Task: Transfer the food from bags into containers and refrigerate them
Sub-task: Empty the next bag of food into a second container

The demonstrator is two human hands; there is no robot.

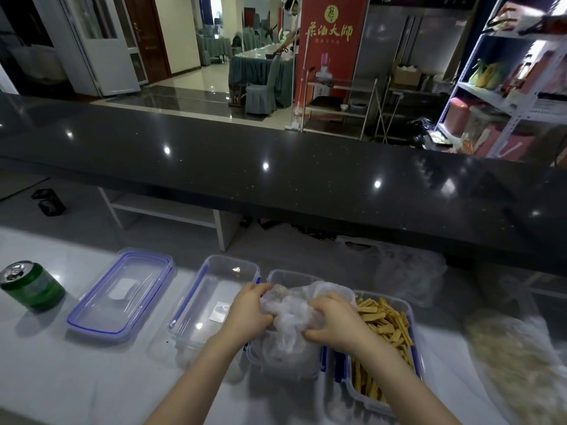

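Thin, crumpled plastic: a translucent bag (291,314) bunched between both hands directly over the middle container (283,357), its bulk sagging down into that tub. Left hand (251,311) curled round the bag's left side, fingers dug into the folds; right hand (334,319) clamped on the right side, knuckles up, thumb tucked under the plastic. Contents pale and hard to make out through the film. Long axis of the middle container running away from the body, same as its neighbours, so the bag hangs about midway along that length with room fore and aft. Just to the right, touching wall to wall, a second container (408,311) already loaded with tan food strips (380,320). To the left, an empty container (211,289), and beyond it a blue-edged lid (122,296) flat on the white counter (92,378); green can (33,286) at far left. Another bag (408,271) slumped behind, near the dark ledge. Both hands equally near the load; likely next a tip or squeeze straight down, kept inside the tub's walls and clear of the filled one alongside. Refrigeration not yet begun.
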